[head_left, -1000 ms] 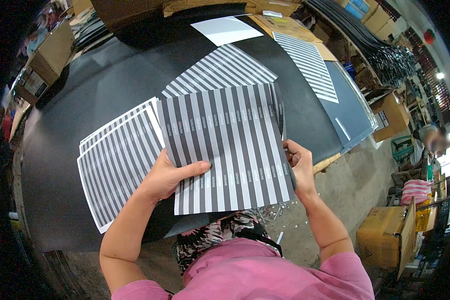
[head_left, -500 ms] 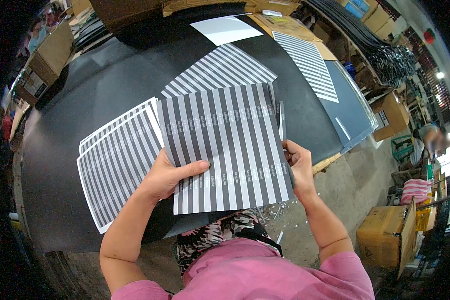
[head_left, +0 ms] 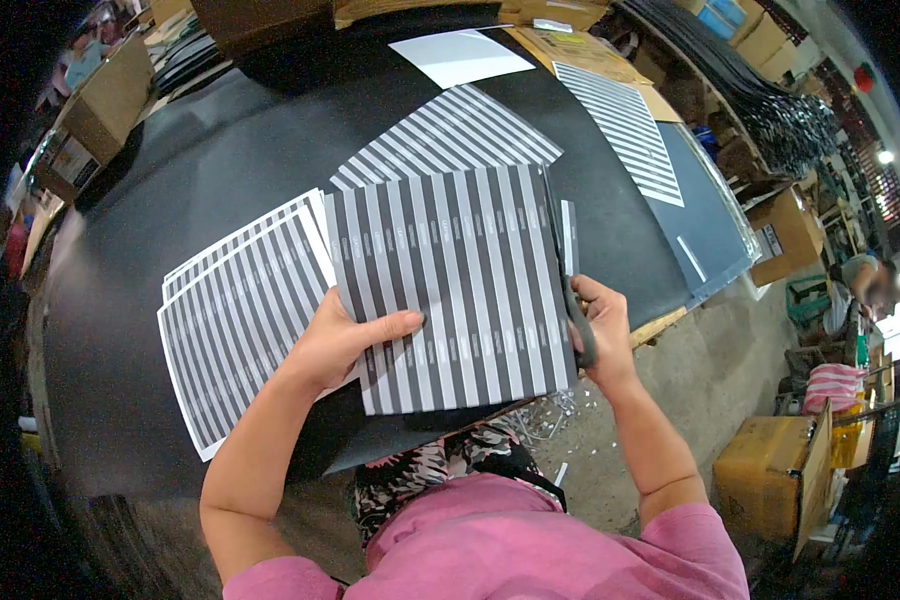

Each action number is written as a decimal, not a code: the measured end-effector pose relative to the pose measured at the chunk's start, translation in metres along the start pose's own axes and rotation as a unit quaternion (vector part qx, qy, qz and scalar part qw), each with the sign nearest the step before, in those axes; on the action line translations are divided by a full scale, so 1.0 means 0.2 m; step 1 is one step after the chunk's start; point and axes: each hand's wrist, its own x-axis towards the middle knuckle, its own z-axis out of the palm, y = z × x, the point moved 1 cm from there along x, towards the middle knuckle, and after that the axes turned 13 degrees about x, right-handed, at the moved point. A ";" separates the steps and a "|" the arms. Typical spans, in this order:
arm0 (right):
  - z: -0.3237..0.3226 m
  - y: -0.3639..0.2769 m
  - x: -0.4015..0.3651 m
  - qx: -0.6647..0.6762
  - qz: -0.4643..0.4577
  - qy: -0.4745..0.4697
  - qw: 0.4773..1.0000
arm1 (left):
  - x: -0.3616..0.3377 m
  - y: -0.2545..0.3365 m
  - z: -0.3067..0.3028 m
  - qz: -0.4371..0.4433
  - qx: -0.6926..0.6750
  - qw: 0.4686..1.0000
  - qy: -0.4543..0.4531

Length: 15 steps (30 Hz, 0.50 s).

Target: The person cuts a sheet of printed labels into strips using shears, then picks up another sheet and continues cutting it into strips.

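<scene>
My left hand (head_left: 345, 340) grips the left edge of a grey-and-white striped sheet (head_left: 455, 290), thumb on top and the other fingers beneath it. Small print runs along the stripes. At the sheet's right edge, my right hand (head_left: 605, 325) is closed on scissors (head_left: 583, 325); a dark handle loop shows, and the blades are mostly hidden at the edge. A narrow strip (head_left: 570, 235) stands just beyond that edge. Left of the held sheet lies a stack of similar striped sheets (head_left: 240, 320) with white borders. More striped sheets (head_left: 445, 135) are fanned out behind it.
The black table (head_left: 220, 150) bears a white sheet (head_left: 460, 57) and another striped sheet (head_left: 620, 130) farther off. Cardboard boxes (head_left: 765, 470) stand on the floor at right. Scraps (head_left: 560, 415) litter the floor by the table edge. Another person (head_left: 860, 285) is at far right.
The scissors' dark handle now shows in my right hand, where it was mostly hidden behind the sheet. The held sheet's right edge has shifted slightly left, with a wider gap to the strip.
</scene>
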 end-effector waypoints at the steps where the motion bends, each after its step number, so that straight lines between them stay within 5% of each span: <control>1: 0.00 -0.01 -0.01 0.002 0.002 -0.004 1.000 | 0.01 0.02 -0.01 -0.001 -0.005 1.000 -0.015; 5: 0.03 -0.12 -0.09 -0.002 0.113 -0.016 0.993 | 0.04 0.01 -0.08 0.030 -0.030 0.995 0.095; 10: 0.00 -0.11 -0.29 -0.055 0.156 -0.084 0.983 | 0.07 0.02 -0.12 0.056 -0.062 0.993 0.080; 15: -0.01 -0.01 -0.39 -0.141 0.078 -0.121 0.980 | 0.07 -0.01 -0.08 0.048 -0.066 0.992 0.099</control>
